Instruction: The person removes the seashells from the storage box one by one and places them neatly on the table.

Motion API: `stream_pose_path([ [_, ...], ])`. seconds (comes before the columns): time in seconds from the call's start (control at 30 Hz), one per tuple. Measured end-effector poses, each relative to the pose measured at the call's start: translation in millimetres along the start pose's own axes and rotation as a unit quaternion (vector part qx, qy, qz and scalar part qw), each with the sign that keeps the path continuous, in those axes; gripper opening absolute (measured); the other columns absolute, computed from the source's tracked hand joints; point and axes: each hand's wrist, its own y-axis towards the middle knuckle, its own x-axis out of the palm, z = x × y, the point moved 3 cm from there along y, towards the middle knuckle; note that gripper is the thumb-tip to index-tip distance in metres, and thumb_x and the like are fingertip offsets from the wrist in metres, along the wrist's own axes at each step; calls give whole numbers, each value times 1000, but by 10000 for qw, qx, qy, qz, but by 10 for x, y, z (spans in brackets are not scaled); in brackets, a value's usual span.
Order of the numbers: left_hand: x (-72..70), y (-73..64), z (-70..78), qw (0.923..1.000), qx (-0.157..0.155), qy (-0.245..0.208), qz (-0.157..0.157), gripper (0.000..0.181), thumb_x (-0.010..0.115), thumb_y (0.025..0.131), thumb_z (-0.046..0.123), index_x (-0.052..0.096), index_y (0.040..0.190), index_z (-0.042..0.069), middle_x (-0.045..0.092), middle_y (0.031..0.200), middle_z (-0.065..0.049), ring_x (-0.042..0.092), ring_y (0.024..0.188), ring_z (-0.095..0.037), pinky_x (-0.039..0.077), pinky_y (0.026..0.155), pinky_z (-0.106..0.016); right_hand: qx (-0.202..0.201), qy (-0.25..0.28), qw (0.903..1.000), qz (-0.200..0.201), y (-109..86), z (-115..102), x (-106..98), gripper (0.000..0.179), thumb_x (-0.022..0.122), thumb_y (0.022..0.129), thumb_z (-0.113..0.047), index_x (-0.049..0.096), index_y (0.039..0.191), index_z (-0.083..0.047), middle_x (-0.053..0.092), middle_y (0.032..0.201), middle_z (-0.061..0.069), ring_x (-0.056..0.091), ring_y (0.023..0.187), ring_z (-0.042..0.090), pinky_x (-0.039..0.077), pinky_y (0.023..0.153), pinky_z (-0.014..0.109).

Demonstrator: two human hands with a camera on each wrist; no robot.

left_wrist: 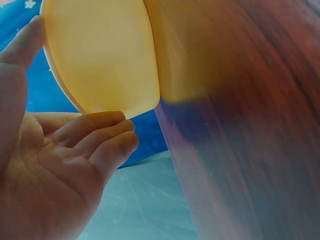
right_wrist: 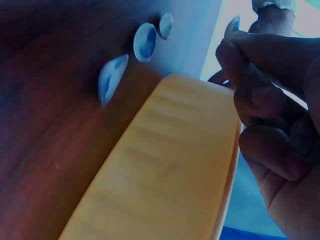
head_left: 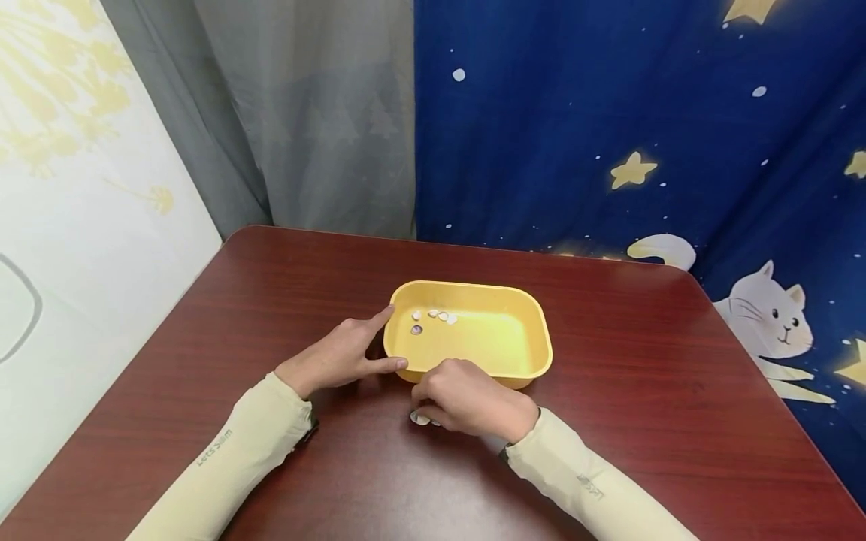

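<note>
A yellow plastic tub (head_left: 504, 330) stands on the table with several small seashells (head_left: 443, 316) inside, toward its left end. My left hand (head_left: 341, 353) holds that end, thumb over the front rim and forefinger at the left rim. In the left wrist view its bent fingers (left_wrist: 107, 142) rest against the tub wall (left_wrist: 107, 55). My right hand (head_left: 467, 398) is just in front of the tub. Between thumb and forefinger it pinches a small pale seashell (right_wrist: 233, 27), seen in the right wrist view. Three more seashells (right_wrist: 145, 42) lie on the table beside the tub there.
The dark red wooden table (head_left: 643, 421) runs back to a blue star-patterned curtain (head_left: 541, 135) and a grey curtain (head_left: 325, 120). A white panel with yellow flowers (head_left: 81, 173) stands at the left.
</note>
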Motion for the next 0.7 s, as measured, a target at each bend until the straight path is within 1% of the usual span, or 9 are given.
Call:
stream_pose_path([
  [0.1, 3, -4, 0, 10000, -28, 13, -14, 103, 69, 87, 62, 24, 159, 3, 58, 73, -1, 56, 75, -15, 51, 82, -33, 45, -14, 9998, -210, 21, -19, 48, 10, 79, 87, -27, 76, 78, -25, 68, 69, -18, 54, 61, -4, 50, 65, 18],
  [0.13, 2, -4, -1, 10000, -6, 31, 27, 103, 70, 87, 61, 25, 159, 3, 62, 77, -3, 58, 76, -15, 52, 83, -34, 38, -25, 9997, -259, 29, -26, 64, 10, 79, 87, -27, 76, 77, -25, 68, 69, -18, 54, 61, -4, 51, 65, 19],
  [0.2, -3, -2, 1, 9999, 42, 53, 99, 102, 70, 87, 59, 26, 158, 2, 70, 91, -11, 62, 81, -18, 54, 85, -37, 28, -26, 9994, -333, 42, -38, 95, 12, 79, 86, -28, 76, 75, -26, 68, 68, -19, 52, 60, -4, 50, 63, 18],
  [0.23, -3, 1, 0, 9999, 63, 65, 119, 101, 70, 87, 59, 27, 158, 1, 72, 101, -16, 64, 85, -19, 55, 87, -38, 31, -16, 9994, -357, 47, -42, 111, 14, 80, 86, -27, 75, 73, -26, 67, 66, -19, 50, 58, -4, 48, 61, 18],
  [0.3, -6, 3, 1, 9998, 99, 79, 161, 100, 70, 88, 59, 28, 157, 0, 69, 119, -22, 65, 93, -21, 55, 91, -42, 20, -25, 9993, -378, 56, -47, 144, 18, 80, 84, -27, 73, 68, -25, 65, 61, -18, 47, 55, -3, 46, 58, 16],
  [0.37, -8, 7, 1, 9998, 108, 70, 172, 100, 69, 88, 59, 28, 157, 0, 66, 128, -24, 66, 98, -22, 55, 93, -43, 17, -73, 9993, -380, 62, -50, 175, 21, 81, 83, -26, 70, 64, -25, 61, 57, -17, 44, 52, -2, 43, 55, 15],
  [0.47, -6, 9, -1, 9997, 114, 76, 180, 100, 70, 87, 59, 28, 157, 0, 67, 125, -24, 66, 97, -22, 55, 93, -43, -29, -218, 9993, -312, 68, -55, 214, 24, 81, 82, -25, 67, 62, -24, 59, 56, -17, 43, 51, -2, 42, 54, 15],
  [0.7, -1, 4, 3, 9995, 190, 110, 213, 99, 71, 87, 57, 30, 156, -2, 70, 116, -23, 65, 91, -20, 56, 90, -42, -141, -429, 9988, -182, 64, -70, 259, 23, 79, 84, -23, 67, 64, -24, 62, 61, -17, 47, 56, -2, 43, 57, 15],
])
